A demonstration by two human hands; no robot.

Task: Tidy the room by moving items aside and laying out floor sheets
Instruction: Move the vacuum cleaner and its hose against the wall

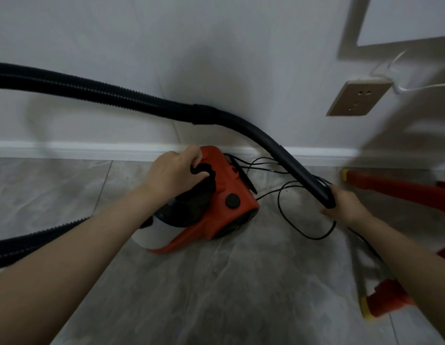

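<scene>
While looking down from head height at a grey tiled floor (228, 295) meeting a pale wall (216, 46): seeing a red and black vacuum cleaner (231, 185) sitting at centre frame, just beside the white skirting board (67, 146). Left hand (174, 174), reaching in from the lower left, curling its fingers around the black wavy carry handle (204, 174) on top of the vacuum cleaner, gripping it. Right hand (345, 205), coming in from the lower right, closing around the end of the rigid black tube (301, 175) at centre right, clamped on it. Ribbed black hose (92, 92) arching from the left edge across the wall and joining that tube; another stretch of hose lying at lower left, partly behind the left forearm. Thin black power cord (291, 212) looping loosely on the floor between the vacuum cleaner and the right hand. Beige wall socket (358, 98) showing at upper right with a white cable (390, 63) plugged in at its top. Red and yellow plastic furniture (390, 188) blurring along the right edge; hard to identify further.
</scene>
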